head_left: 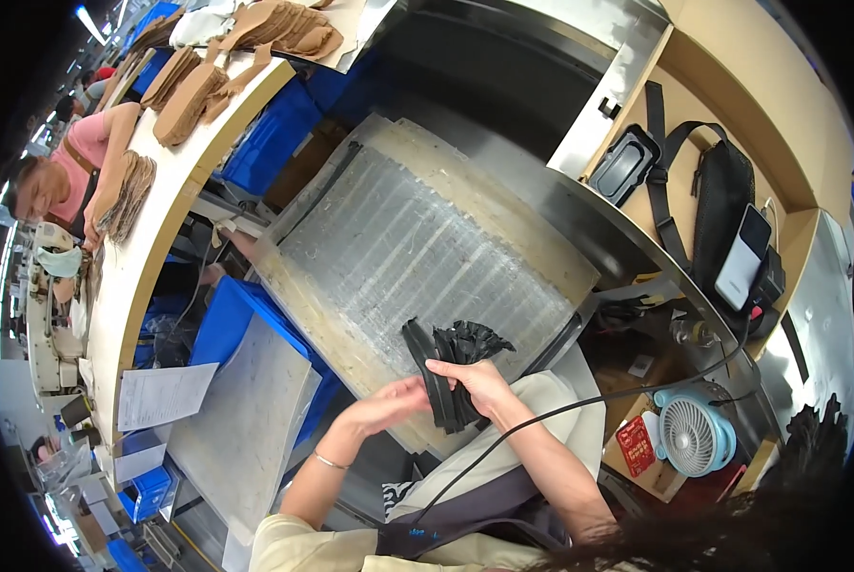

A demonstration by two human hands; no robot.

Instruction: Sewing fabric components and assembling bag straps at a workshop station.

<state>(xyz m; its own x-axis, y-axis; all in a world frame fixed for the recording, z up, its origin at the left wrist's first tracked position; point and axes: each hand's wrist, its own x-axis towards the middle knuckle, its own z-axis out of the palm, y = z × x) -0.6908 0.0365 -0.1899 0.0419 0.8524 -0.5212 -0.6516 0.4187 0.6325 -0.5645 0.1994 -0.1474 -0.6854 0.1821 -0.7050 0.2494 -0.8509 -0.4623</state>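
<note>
My right hand is closed round a bundle of black strips, with the thumb pressed on top. The strips look thin and flexible, and their far right end fans out in crinkled folds. My left hand is beside the bundle's left edge, fingers stretched toward it; its fingertips are partly hidden there, and I cannot tell whether they touch. Under and beyond both hands lies a grey ribbed board with clear film over it, on a worn, tan-edged work surface.
A cardboard tray at the right holds a black bag and a phone. Below it stands a light-blue fan. A black cable crosses my right forearm. Blue bins and a person at a long table are left.
</note>
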